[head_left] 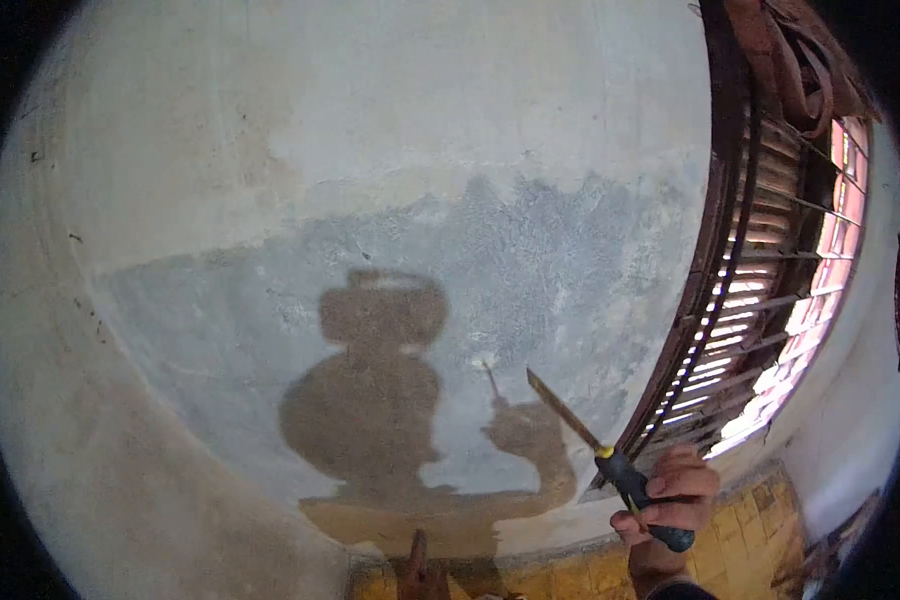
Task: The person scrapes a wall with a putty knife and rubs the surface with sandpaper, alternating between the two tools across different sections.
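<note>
My right hand (672,497) is raised at the lower right, fingers wrapped round a black-handled tool with a narrow blade (566,412). Its handle has a yellow collar, and the brownish blade points up and left toward the grey patch of wall (560,270). The tip overlaps this patch in view, near a small pale spot (483,361). A shadow (370,400) of a person holding up a thin tool falls across the wall. My left hand is outside the frame.
To the right stands a dark-framed window (705,230) with slats and bars, light coming through. Brown cloth or straps (805,75) hang at its top. Yellow tiles (735,535) cover the floor below. A brown upright shape (420,570) shows at the bottom edge.
</note>
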Demonstrator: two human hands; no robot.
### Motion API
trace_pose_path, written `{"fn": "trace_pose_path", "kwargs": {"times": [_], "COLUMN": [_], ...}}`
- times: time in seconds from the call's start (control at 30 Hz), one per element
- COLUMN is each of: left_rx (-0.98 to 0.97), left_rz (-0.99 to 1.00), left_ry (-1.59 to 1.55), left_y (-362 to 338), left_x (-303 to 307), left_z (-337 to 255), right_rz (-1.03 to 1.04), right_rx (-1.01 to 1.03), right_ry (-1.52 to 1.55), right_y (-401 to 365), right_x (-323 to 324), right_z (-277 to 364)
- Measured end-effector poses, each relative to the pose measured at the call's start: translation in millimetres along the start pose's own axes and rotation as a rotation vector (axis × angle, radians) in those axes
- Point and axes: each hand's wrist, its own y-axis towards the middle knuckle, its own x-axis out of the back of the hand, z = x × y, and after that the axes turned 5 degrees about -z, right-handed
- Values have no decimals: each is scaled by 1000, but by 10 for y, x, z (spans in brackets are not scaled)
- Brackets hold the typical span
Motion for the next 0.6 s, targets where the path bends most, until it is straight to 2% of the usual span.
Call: {"fn": "trace_pose_path", "kwargs": {"times": [0.07,0.13,0.23,0.37,0.53,0.6], "left_rx": [-11,-25,-39,-43,-24,-19], "left_rz": [44,89,146,186,142,121], "left_ry": [-6,-7,-9,-11,-25,-23], "left_y": [90,180,262,245,49,0], "left_x": [65,122,167,170,95,108], "left_z": [21,56,111,78,96,100], "right_rz": [54,414,345,398,373,383], "right_rx": [262,226,544,677,773,835], "right_ry": [56,137,143,187,360,168], "right_y": [368,886,1097,1485,1513,1577], "right_x": [-200,-311,-599,-935,-1352,-1440], "right_z": [-122,-36,-337,-354,-296,-420]}}
